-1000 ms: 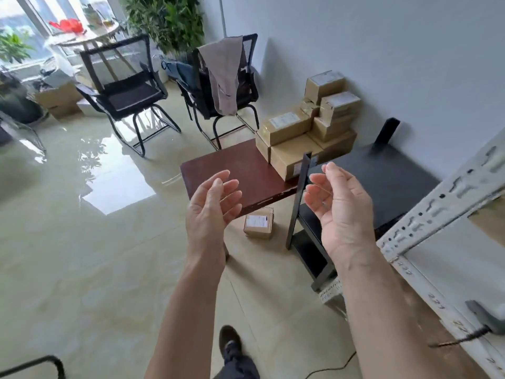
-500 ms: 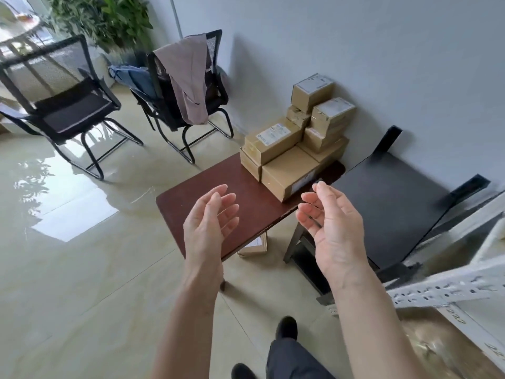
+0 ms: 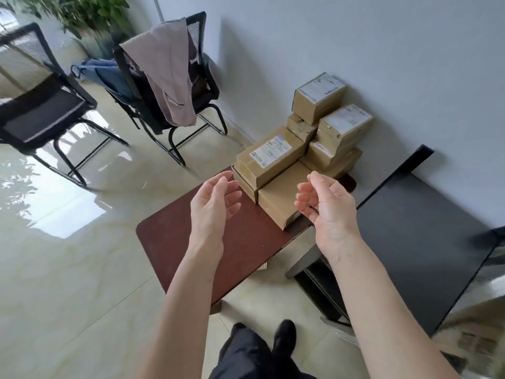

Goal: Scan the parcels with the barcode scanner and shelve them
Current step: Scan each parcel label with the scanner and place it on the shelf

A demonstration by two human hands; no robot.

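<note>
Several brown cardboard parcels (image 3: 276, 157) with white labels are stacked on the far end of a low dark-red table (image 3: 240, 242), against the wall. My left hand (image 3: 214, 205) hovers above the table, fingers loosely curved, holding nothing, just short of the nearest flat parcel (image 3: 278, 199). My right hand (image 3: 325, 205) is raised beside it, palm inward and fingers relaxed, in front of that parcel's right end. A black shelf unit (image 3: 410, 242) stands to the right of the table. No barcode scanner is in view.
Two black mesh chairs (image 3: 169, 86) stand at the back left, one with a garment draped over it, and a plant behind. A glossy tiled floor (image 3: 68, 255) spreads to the left. My feet (image 3: 284, 335) are near the table's front corner.
I have stepped closer to the table; the parcels now lie just beyond both hands. Both hands stayed raised with nothing in them and moved forward with me. The small box on the floor is now hidden.
</note>
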